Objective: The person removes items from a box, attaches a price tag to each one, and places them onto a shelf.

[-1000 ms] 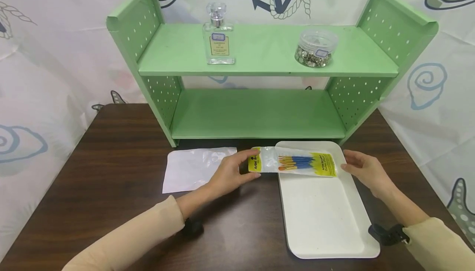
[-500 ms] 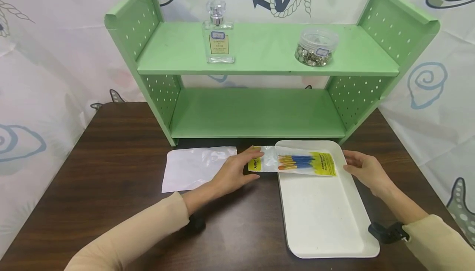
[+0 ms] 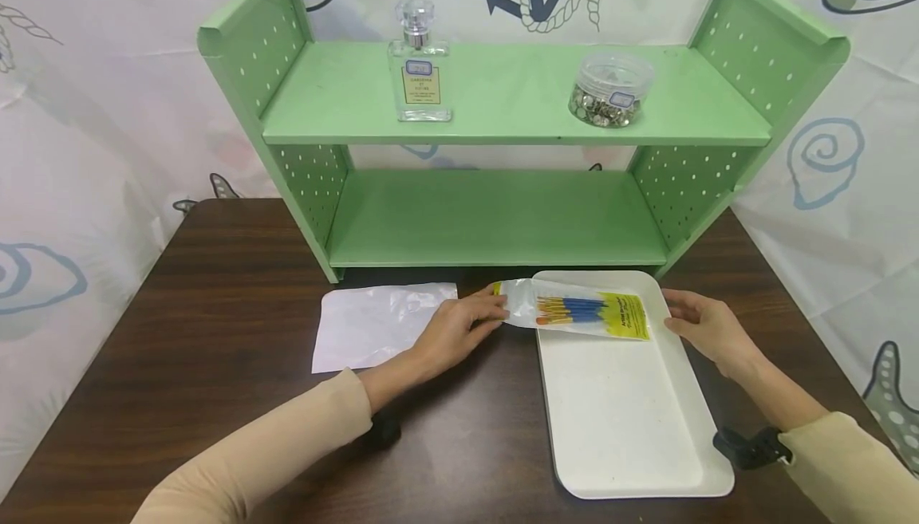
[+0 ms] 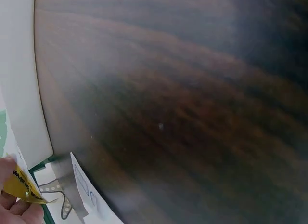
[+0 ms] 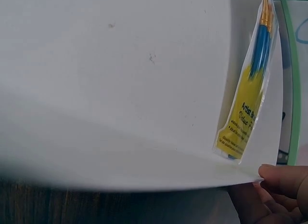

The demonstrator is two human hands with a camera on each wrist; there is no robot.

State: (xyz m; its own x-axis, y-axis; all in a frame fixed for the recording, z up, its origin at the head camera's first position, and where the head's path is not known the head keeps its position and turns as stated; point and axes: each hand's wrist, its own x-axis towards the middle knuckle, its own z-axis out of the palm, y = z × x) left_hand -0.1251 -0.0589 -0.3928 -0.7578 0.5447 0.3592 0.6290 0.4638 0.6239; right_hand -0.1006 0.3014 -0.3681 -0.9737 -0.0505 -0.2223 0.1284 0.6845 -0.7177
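A clear packet of paintbrushes, with blue handles and yellow printed ends, lies across the far end of a white tray. Its left end sticks out past the tray's left rim. My left hand pinches that yellow end, which looks bent in the left wrist view. On the far right corner of the tray, my right hand holds the rim, thumb on top and the other fingers outside or below. The packet's right end rests inside the tray, near the right hand.
Behind the tray stands a green two-tier shelf. A perfume bottle and a clear jar of small metal pieces sit on its upper tier. A white sheet lies left of the tray on the dark wooden table.
My left hand has shifted slightly right and its fingers have closed over the packet's yellow left end, now bent and mostly covered. The right hand and tray have stayed put.
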